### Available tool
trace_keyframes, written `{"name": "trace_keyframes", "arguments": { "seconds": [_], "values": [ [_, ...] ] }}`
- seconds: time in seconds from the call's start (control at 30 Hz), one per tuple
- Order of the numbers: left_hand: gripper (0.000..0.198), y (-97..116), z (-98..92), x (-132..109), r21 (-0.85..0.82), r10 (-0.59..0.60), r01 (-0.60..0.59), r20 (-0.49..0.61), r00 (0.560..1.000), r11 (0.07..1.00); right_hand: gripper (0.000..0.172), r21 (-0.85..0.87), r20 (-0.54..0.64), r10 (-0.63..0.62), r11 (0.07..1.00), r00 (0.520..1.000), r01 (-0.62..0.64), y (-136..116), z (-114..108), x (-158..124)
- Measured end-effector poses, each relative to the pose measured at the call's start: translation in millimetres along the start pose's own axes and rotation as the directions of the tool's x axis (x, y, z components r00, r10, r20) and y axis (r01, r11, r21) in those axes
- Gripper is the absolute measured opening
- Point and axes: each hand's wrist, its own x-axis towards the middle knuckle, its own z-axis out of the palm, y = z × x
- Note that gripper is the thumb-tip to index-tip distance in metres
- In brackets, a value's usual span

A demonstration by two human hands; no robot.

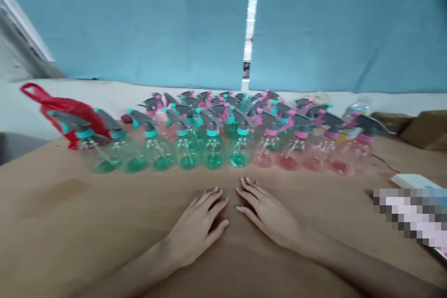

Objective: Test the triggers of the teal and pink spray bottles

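My left hand (199,226) lies palm down on the brown table (115,223), fingers spread and holding nothing. Beside it, to the right, my right hand (267,212) also rests flat with its fingers apart. Beyond both hands stands a front row of clear round spray bottles. Those on the left and middle, such as the green bottle (213,151), have teal collars and grey trigger heads. On the right are pink ones, such as the pink bottle (289,153), with pink collars. Several more bottles crowd behind this row, partly hidden.
A red plastic bag (75,109) lies behind the bottles at the left. Brown boxes (428,129) sit at the back right. A white box (415,181) and a pixelated flat object (414,219) are at the right edge. A blue sheet (157,23) hangs behind.
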Motion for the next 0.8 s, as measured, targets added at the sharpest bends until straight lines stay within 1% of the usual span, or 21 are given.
{"name": "trace_keyframes", "arguments": {
  "seconds": [0.17, 0.23, 0.3, 0.37, 0.43, 0.47, 0.5, 0.53, 0.57, 0.63, 0.7, 0.77, 0.8],
  "values": [
    [0.043, -38.6, -18.5, -48.3, 0.022, -0.131, 0.131, -0.021, 0.991, 0.991, 0.043, 0.117, -0.011, -0.131, 0.984, 0.991, 0.131, -50.6, 22.7, 50.8],
    [0.042, -54.2, -24.5, -66.4, 0.011, -0.182, 0.183, -0.053, 0.982, 0.983, 0.043, 0.179, -0.028, -0.173, 0.968, 0.984, 0.175, -69.9, 32.2, 70.3],
    [0.04, -70.6, -29.8, -83.5, -0.043, -0.233, 0.23, -0.109, 0.966, 0.972, 0.043, 0.232, -0.047, -0.21, 0.949, 0.977, 0.215, -87.7, 41.3, 88.9],
    [0.036, -88.6, -35.3, -99.7, -0.134, -0.294, 0.272, -0.188, 0.937, 0.953, 0.043, 0.264, -0.061, -0.24, 0.932, 0.969, 0.248, -103.6, 49.9, 106.6],
    [0.03, -109.9, -41.6, -114.4, -0.172, -0.357, 0.321, -0.252, 0.9, 0.931, 0.042, 0.28, -0.068, -0.266, 0.92, 0.961, 0.275, -117.6, 57.9, 122.8],
    [0.028, -122.1, -45.1, -120.8, -0.183, -0.395, 0.355, -0.285, 0.873, 0.917, 0.041, 0.289, -0.072, -0.277, 0.914, 0.958, 0.286, -124.0, 61.6, 130.3],
    [0.027, -135.4, -48.9, -126.4, -0.198, -0.44, 0.394, -0.327, 0.836, 0.897, 0.041, 0.297, -0.076, -0.286, 0.908, 0.955, 0.296, -130.1, 65.1, 137.2],
    [0.028, -149.5, -52.8, -130.8, -0.217, -0.489, 0.438, -0.383, 0.784, 0.873, 0.041, 0.305, -0.08, -0.293, 0.903, 0.953, 0.304, -135.8, 68.2, 143.6],
    [0.028, -164.3, -56.7, -133.9, -0.241, -0.537, 0.481, -0.435, 0.723, 0.843, 0.041, 0.311, -0.083, -0.299, 0.898, 0.95, 0.31, -141.2, 70.9, 149.4],
    [0.032, -194.1, -64.3, -135.4, -0.304, -0.618, 0.552, -0.54, 0.571, 0.776, 0.041, 0.323, -0.088, -0.308, 0.891, 0.947, 0.32, -150.8, 75.1, 159.1],
    [0.037, -220.9, -71.1, -130.8, -0.375, -0.659, 0.566, -0.595, 0.46, 0.734, 0.041, 0.333, -0.092, -0.314, 0.885, 0.945, 0.327, -158.5, 77.6, 166.2],
    [0.045, -241.4, -76.6, -121.1, -0.435, -0.683, 0.558, -0.627, 0.375, 0.706, 0.04, 0.342, -0.092, -0.316, 0.88, 0.944, 0.329, -163.8, 78.8, 170.9],
    [0.048, -249.0, -78.7, -115.1, -0.459, -0.691, 0.55, -0.634, 0.347, 0.698, 0.04, 0.346, -0.091, -0.316, 0.879, 0.944, 0.328, -165.6, 79.1, 172.4]
  ]
}}
